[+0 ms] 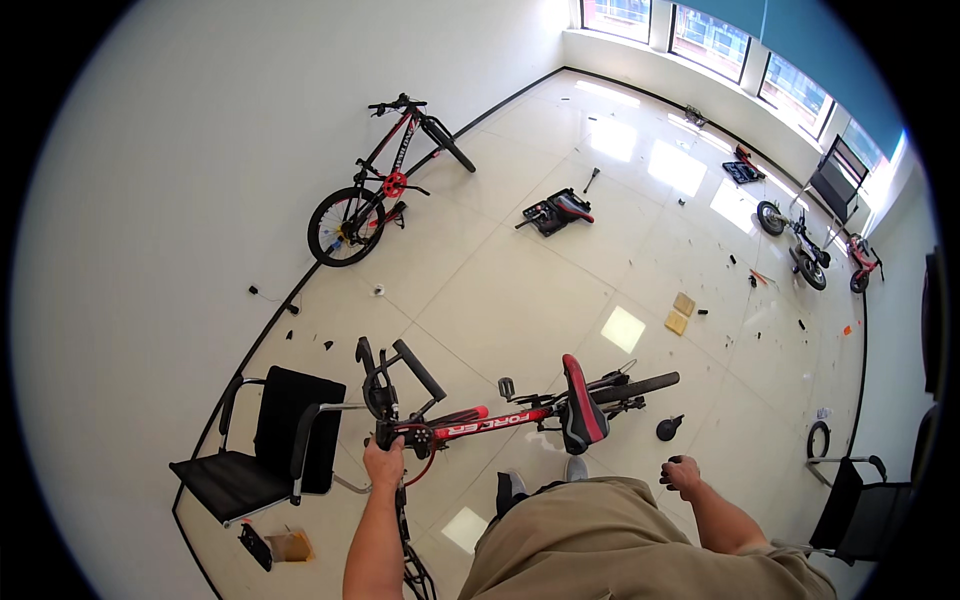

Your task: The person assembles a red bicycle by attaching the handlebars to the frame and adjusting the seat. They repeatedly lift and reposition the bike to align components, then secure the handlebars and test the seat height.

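A red and black bicycle (497, 425) stands in front of me, its handlebar to the left and its rear wheel (640, 388) to the right. My left hand (384, 464) is closed around the near end of its handlebar. The black and red saddle (584, 410) rises between the frame and the rear wheel. Off to the right, apart from the bicycle, my right hand (683, 474) has its fingers curled. Small dark bits show at those fingers, but what they hold is unclear.
Black chairs stand at left (295, 430) and right (860, 515). Another bicycle (385, 185) leans by the left wall. An open black tool case (550, 215) lies on the tiled floor, with small loose parts scattered about. A balance bike (800, 245) is at far right.
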`<state>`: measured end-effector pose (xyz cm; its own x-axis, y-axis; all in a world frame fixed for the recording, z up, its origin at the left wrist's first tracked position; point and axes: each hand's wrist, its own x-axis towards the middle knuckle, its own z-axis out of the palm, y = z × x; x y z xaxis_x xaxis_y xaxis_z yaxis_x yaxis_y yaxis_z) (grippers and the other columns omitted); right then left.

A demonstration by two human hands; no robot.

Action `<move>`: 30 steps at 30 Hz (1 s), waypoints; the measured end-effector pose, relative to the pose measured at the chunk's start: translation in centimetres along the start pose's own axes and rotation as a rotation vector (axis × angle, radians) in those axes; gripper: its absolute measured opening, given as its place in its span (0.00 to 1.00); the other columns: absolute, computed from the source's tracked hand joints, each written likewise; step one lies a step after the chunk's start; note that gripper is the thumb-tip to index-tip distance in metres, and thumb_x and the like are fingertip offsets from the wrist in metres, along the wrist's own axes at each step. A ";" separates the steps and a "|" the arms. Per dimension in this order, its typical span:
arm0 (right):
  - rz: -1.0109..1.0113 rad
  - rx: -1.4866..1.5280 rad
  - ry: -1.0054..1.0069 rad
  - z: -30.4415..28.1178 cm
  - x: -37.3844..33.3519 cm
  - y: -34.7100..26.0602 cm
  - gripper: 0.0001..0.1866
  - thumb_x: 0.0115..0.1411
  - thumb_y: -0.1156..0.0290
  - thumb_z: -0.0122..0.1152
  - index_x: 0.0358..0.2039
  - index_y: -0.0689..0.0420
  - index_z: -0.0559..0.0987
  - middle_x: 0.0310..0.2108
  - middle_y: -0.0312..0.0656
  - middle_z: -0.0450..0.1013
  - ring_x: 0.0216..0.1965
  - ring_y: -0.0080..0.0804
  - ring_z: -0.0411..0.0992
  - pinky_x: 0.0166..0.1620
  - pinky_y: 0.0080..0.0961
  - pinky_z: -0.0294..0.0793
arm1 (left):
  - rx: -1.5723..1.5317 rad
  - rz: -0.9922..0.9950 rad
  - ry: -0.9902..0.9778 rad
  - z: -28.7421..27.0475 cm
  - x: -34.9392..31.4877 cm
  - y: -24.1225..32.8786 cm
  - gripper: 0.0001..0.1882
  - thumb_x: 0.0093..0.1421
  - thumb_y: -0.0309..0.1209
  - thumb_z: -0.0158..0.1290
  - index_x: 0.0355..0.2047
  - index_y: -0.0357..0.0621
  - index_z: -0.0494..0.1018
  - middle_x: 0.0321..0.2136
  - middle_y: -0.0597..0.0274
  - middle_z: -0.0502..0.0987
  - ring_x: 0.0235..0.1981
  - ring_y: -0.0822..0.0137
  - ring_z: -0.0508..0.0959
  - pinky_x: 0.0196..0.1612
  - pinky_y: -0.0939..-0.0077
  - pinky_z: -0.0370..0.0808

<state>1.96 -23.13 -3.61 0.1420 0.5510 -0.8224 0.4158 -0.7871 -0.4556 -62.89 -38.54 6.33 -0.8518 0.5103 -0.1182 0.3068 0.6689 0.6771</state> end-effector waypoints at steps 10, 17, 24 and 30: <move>0.093 -0.017 -0.001 -0.3 1.5 5.1 0.09 0.66 0.74 0.56 0.46 0.59 0.78 0.40 0.45 0.82 0.38 0.42 0.84 0.37 0.39 0.83 | 0.060 -0.057 0.009 1.5 -0.5 0.7 0.17 0.58 0.33 0.67 0.46 0.39 0.81 0.37 0.45 0.84 0.42 0.43 0.84 0.47 0.55 0.78; 0.081 0.038 -0.041 0.2 2.4 5.2 0.17 0.68 0.77 0.53 0.56 0.58 0.75 0.46 0.50 0.82 0.42 0.45 0.85 0.40 0.41 0.84 | 0.063 -0.012 0.005 1.2 -1.1 -0.4 0.20 0.58 0.34 0.67 0.50 0.41 0.80 0.38 0.45 0.84 0.44 0.43 0.84 0.49 0.54 0.78; 0.065 0.025 -0.050 0.1 0.2 3.2 0.21 0.67 0.77 0.54 0.60 0.59 0.73 0.45 0.51 0.82 0.41 0.46 0.85 0.40 0.41 0.84 | 0.114 -0.014 -0.025 -0.8 -2.1 0.0 0.23 0.57 0.36 0.68 0.52 0.45 0.79 0.40 0.49 0.85 0.45 0.45 0.84 0.52 0.55 0.77; 0.066 -0.001 -0.028 0.2 0.3 2.6 0.21 0.66 0.77 0.55 0.59 0.60 0.74 0.44 0.49 0.82 0.40 0.44 0.85 0.39 0.41 0.84 | 0.133 -0.036 0.036 0.0 -2.2 0.0 0.25 0.55 0.38 0.69 0.53 0.46 0.79 0.41 0.51 0.86 0.46 0.45 0.84 0.53 0.54 0.77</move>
<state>2.93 -25.01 -5.11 0.1438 0.4898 -0.8599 0.4071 -0.8213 -0.3997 -60.97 -39.69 6.57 -0.8772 0.4667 -0.1130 0.3274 0.7534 0.5703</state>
